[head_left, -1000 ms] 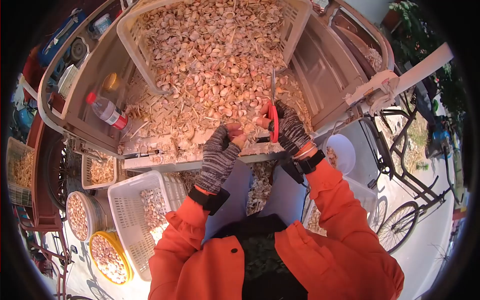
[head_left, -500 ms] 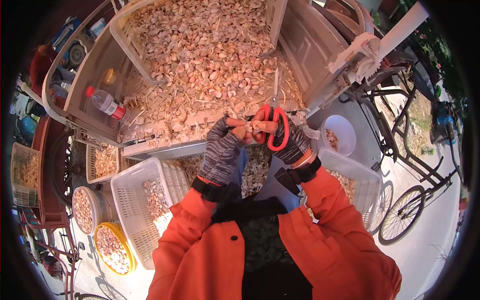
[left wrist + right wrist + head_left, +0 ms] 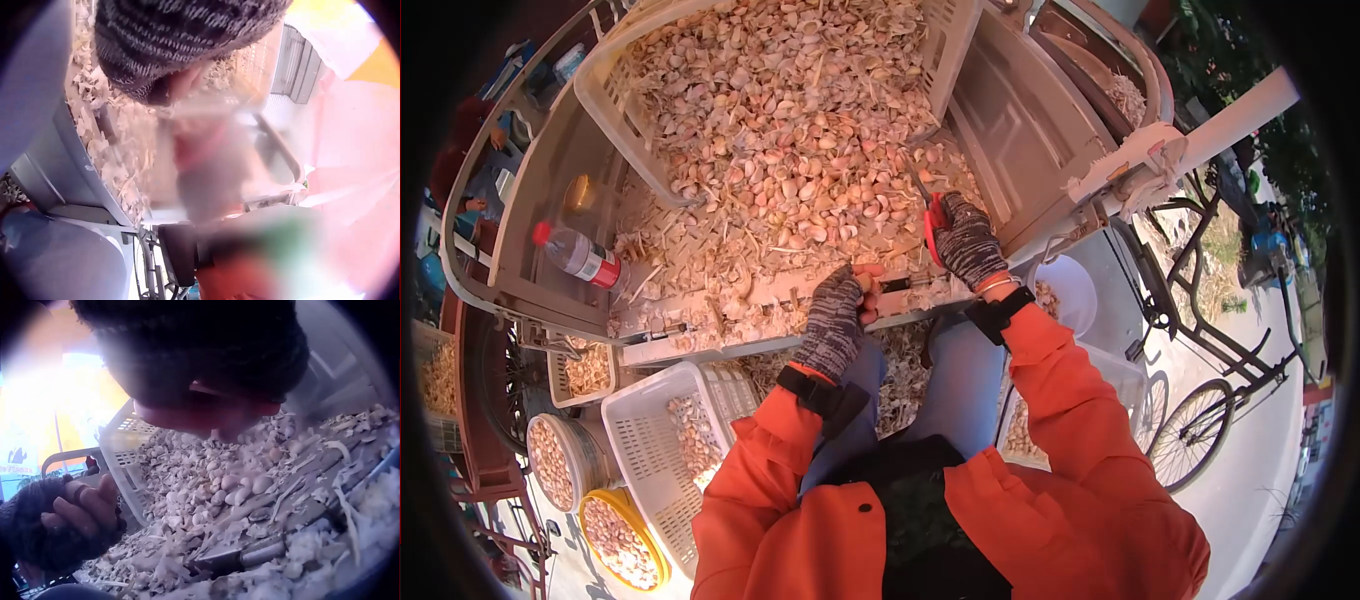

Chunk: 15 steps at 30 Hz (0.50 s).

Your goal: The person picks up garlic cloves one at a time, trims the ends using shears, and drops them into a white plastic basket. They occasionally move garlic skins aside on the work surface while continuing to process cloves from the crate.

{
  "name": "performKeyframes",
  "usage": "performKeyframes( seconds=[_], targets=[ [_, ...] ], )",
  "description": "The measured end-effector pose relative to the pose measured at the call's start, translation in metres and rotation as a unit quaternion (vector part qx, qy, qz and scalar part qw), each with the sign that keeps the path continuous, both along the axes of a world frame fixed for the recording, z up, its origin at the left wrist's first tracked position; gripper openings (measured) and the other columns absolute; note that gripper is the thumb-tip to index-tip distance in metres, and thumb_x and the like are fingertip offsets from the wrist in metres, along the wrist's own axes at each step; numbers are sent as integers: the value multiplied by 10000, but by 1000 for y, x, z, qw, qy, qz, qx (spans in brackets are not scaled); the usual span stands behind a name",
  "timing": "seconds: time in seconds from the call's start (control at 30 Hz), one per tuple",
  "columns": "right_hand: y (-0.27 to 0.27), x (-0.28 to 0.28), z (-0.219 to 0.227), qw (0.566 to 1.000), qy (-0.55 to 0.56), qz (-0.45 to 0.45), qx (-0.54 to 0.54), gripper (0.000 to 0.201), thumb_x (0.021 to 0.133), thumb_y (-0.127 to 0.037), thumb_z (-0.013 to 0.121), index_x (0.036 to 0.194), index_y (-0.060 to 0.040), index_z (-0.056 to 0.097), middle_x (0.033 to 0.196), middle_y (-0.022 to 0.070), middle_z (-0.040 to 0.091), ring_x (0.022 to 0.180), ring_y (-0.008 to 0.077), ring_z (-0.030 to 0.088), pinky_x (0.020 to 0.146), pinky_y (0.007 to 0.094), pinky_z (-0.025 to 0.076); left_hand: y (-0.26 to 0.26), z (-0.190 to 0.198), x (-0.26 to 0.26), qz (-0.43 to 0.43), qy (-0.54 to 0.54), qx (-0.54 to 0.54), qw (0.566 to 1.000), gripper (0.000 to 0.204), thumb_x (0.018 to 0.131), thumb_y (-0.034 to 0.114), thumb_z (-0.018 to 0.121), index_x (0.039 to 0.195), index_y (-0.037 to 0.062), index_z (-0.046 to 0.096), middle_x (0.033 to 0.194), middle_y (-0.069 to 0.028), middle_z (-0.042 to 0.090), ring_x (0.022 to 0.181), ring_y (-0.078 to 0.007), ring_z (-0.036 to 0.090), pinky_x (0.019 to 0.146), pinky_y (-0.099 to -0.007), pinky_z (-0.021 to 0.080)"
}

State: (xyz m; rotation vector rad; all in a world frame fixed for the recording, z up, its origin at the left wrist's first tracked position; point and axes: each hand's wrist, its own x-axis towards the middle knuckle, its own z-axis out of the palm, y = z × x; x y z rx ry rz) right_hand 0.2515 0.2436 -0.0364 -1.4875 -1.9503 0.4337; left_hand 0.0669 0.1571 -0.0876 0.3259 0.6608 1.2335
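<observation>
My right hand [image 3: 968, 242], in a grey striped fingerless glove, grips red-handled scissors [image 3: 932, 232] at the near right edge of a heap of garlic cloves [image 3: 800, 170]. The blades point away over the cloves. In the right wrist view, the red handle [image 3: 206, 414] shows under the dark glove, above the cloves. My left hand [image 3: 836, 318], gloved the same way, hovers by the cart bed's front edge with its bare fingers bent. The right wrist view shows those curled fingers [image 3: 81, 512] from the side; I cannot tell whether they hold anything.
A tipped white crate [image 3: 635, 160] spills cloves onto the husk-strewn cart bed. A red-capped bottle [image 3: 580, 255] lies at left. Below stand a white crate [image 3: 640, 430], a yellow bucket [image 3: 655, 550], a pale bucket [image 3: 580, 440] and, at right, a white tub [image 3: 1072, 290].
The hands met at their fingertips half a second ago; now they are apart. My right hand has moved forward to the heap with the scissors. The left stays near the edge.
</observation>
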Motion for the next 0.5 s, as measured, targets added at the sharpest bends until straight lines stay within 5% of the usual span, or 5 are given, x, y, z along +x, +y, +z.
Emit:
performKeyframes(
  seconds=[0.07, 0.17, 0.33, 0.4, 0.5],
  targets=[
    [37, -10, -1, 999, -17, 17, -27, 230, 777, -60, 624, 983, 32, 580, 972, 155, 637, 874, 216, 626, 759, 299, 501, 32, 19, -6, -31, 364, 84, 927, 177, 845, 91, 540, 986, 20, 620, 759, -38, 573, 620, -80, 485, 511, -220, 395],
    [80, -23, -17, 991, -60, 56, -110, 291, 758, -113, 660, 1009, 14, 585, 989, 172, 630, 893, 251, 621, 790, 312, 488, 86, 30, -10, -44, 579, 146, 801, 184, 831, 100, 541, 969, 35, 645, 731, -39, 596, 671, -93, 529, 593, -251, 448],
    [99, -33, -46, 995, -47, 64, -52, 354, 734, -174, 685, 1031, -6, 592, 963, 174, 636, 873, 283, 625, 750, 352, 499, 122, 0, -5, -6, 596, 160, 787, 189, 805, 122, 555, 945, 18, 626, 817, -145, 635, 725, -230, 603, 695, -331, 476],
    [104, -30, -45, 992, -80, 80, -56, 329, 738, -177, 672, 1018, -16, 605, 935, 179, 642, 840, 292, 632, 725, 362, 504, 128, -7, -8, 16, 684, 248, 686, 225, 804, 132, 552, 978, 4, 610, 823, -161, 625, 777, -274, 609, 741, -358, 473],
    [108, -15, -42, 996, -18, 19, -84, 252, 772, -156, 629, 987, -25, 619, 895, 160, 652, 801, 257, 638, 699, 339, 504, 137, -17, 1, 13, 644, 236, 728, 255, 826, 157, 549, 1026, 3, 586, 769, -146, 602, 751, -281, 597, 722, -369, 474]
  ],
)
